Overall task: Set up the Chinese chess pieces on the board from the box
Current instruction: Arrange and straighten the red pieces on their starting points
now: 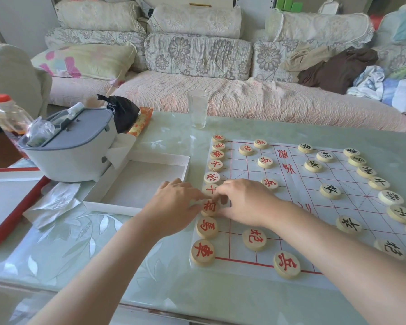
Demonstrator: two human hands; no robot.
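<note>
On the table (136, 273), your board (300, 186) looks nearly set, and the box (138, 181) by its left edge shows no pieces. Your left hand (174, 202) and right hand (243, 202) meet at one red piece (209, 207) in the back row. Fingers touch it, but I cannot tell if either hand pinches it.

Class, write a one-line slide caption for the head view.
Left hand and right hand touch a red piece on the board.

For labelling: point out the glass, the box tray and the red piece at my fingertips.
glass (198, 109), head view, side wall.
box tray (141, 178), head view, bare floor.
red piece (209, 207), head view, top face.
</note>
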